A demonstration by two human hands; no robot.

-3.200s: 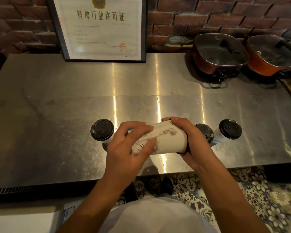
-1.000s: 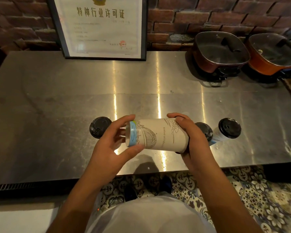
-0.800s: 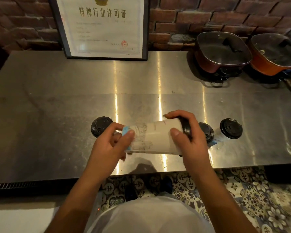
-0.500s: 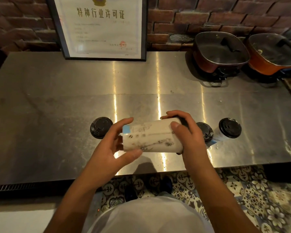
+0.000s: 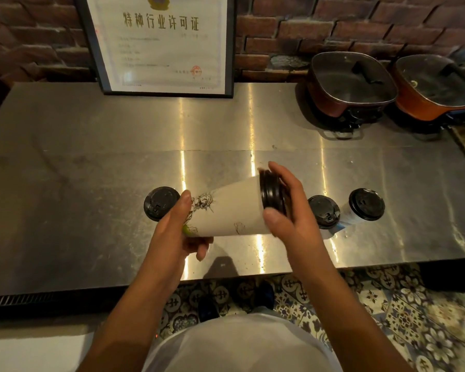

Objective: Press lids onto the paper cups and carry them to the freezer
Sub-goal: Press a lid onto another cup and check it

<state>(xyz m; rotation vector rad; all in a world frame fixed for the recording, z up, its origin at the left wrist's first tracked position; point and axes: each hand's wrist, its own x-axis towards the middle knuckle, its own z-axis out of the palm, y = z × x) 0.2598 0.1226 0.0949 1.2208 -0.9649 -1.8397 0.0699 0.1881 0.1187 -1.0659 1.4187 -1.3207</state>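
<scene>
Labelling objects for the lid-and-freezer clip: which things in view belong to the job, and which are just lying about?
Job:
- held paper cup, on its side
- its black lid
- three lidded cups on the counter
- left hand, right hand

Lying about:
- framed certificate
- two lidded pans

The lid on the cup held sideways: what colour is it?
Black, on a white paper cup printed with line drawings. The lid shows best in the head view.
</scene>
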